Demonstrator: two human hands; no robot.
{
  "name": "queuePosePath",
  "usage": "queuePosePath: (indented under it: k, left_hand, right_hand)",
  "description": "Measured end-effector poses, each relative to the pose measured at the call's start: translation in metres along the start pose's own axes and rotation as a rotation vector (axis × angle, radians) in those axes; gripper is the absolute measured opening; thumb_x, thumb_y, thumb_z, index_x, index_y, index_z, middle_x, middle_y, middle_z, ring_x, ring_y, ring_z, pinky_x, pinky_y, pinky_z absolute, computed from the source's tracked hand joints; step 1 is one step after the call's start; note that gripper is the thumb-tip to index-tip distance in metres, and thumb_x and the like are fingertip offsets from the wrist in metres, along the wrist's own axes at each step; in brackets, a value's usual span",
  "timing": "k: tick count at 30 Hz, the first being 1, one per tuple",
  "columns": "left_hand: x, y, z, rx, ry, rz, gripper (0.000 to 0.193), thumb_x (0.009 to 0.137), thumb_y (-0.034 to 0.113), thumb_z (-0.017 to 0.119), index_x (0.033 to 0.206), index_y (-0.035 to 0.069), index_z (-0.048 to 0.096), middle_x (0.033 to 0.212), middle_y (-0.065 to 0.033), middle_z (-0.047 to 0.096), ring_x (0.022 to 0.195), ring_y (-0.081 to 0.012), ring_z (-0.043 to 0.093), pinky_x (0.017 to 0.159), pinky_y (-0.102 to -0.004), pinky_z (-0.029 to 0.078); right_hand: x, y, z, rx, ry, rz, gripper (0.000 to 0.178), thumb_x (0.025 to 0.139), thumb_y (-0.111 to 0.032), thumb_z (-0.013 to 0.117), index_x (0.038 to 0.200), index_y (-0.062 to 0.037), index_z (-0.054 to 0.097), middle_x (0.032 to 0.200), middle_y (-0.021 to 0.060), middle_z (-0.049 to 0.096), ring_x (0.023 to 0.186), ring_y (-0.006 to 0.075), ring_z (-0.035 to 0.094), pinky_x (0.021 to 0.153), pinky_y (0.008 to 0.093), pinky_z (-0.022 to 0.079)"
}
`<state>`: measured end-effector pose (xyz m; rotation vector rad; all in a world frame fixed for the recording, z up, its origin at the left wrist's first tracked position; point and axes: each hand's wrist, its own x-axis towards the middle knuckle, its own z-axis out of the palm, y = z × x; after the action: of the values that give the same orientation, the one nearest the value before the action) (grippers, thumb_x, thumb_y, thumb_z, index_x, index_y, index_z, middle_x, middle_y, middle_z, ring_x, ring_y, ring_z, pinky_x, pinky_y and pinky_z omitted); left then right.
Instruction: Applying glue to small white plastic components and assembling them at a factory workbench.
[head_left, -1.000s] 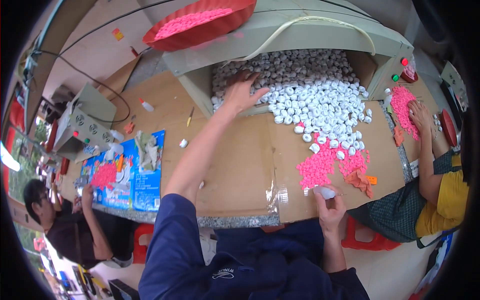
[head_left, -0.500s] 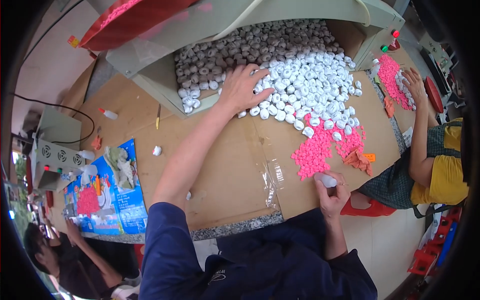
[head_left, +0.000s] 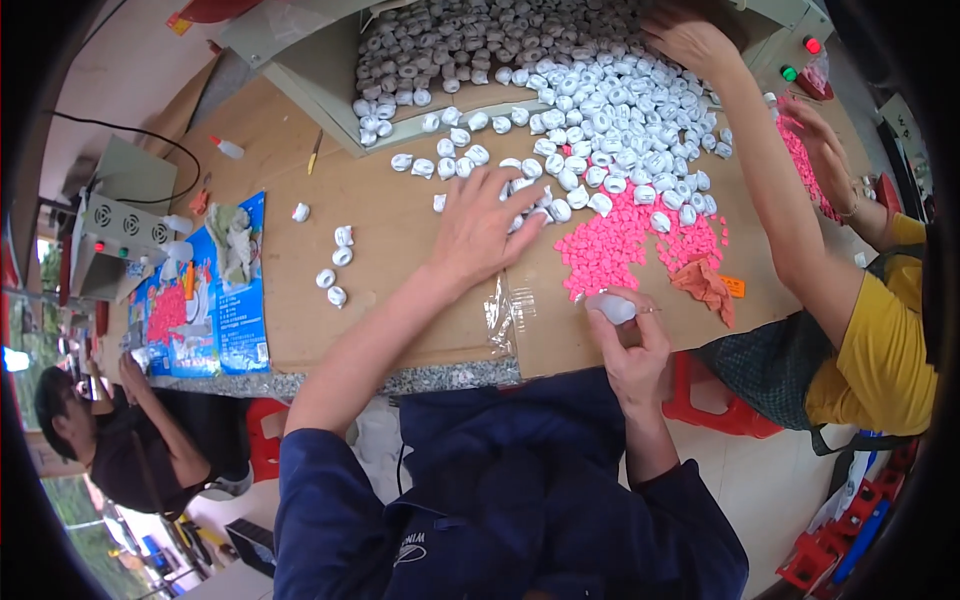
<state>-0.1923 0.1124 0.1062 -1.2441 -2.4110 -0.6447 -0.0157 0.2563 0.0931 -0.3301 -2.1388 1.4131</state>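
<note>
My left hand (head_left: 478,225) lies palm down with fingers spread, its fingertips at several small white ring-like pieces (head_left: 620,120) on the cardboard-covered table. What lies under its palm is hidden. Closer to my body, my right hand (head_left: 637,350) is closed round a small whitish squeeze bottle (head_left: 613,307); a thin tip seems to show beside the fingers. Just beyond that hand spreads a heap of tiny pink pieces (head_left: 600,255), partly overlaid by white ones. A crumpled orange-red cloth or glove (head_left: 703,288) is to the right of the heap.
A grey box-like housing (head_left: 310,100) full of white pieces stands at the back. From the right, a co-worker's arm (head_left: 790,190) reaches into it. Several loose white pieces (head_left: 337,296) lie left of my forearm. Another person works at the far left beside a blue sheet (head_left: 235,325).
My left hand has come away from the housing toward me, and white pieces now lie scattered around it. The co-worker's arm has reached into the housing. The bottle stays in my right hand.
</note>
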Motion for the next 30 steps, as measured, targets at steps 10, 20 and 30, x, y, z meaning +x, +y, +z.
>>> queuePosePath:
  k: [10,20,30]
  left_hand:
    - [-0.036,0.051,-0.016,-0.082,-0.095,-0.043,0.035,0.078,0.026,0.062,0.111,0.016,0.057,0.113,-0.0096,0.049,0.107,-0.0259,0.044,0.080,-0.0398,0.033]
    - [-0.032,0.053,-0.010,-0.232,-0.083,-0.078,0.045,0.081,0.023,0.057,0.124,0.011,0.047,0.116,-0.0126,0.048,0.111,-0.0252,0.043,0.084,-0.0396,0.032]
    - [-0.047,0.027,-0.036,-1.403,0.240,-0.726,0.040,0.088,0.002,0.045,0.128,0.002,0.040,0.124,-0.0103,0.045,0.120,-0.0198,0.038,0.093,-0.0315,0.037]
  right_hand:
    - [0.007,-0.007,0.012,-0.067,-0.096,0.058,0.021,0.073,-0.005,0.069,0.092,-0.0018,0.063,0.084,0.0023,0.060,0.072,0.0106,0.052,0.063,0.0223,0.039]
    - [0.002,0.000,0.018,0.030,0.012,0.014,0.021,0.072,-0.005,0.070,0.091,0.0002,0.061,0.081,0.0075,0.058,0.074,0.0161,0.054,0.065,0.0255,0.042]
    - [0.003,-0.016,0.025,0.132,-0.298,0.141,0.023,0.078,-0.001,0.064,0.100,0.0001,0.058,0.090,0.0035,0.062,0.083,0.0098,0.056,0.074,0.0232,0.045]
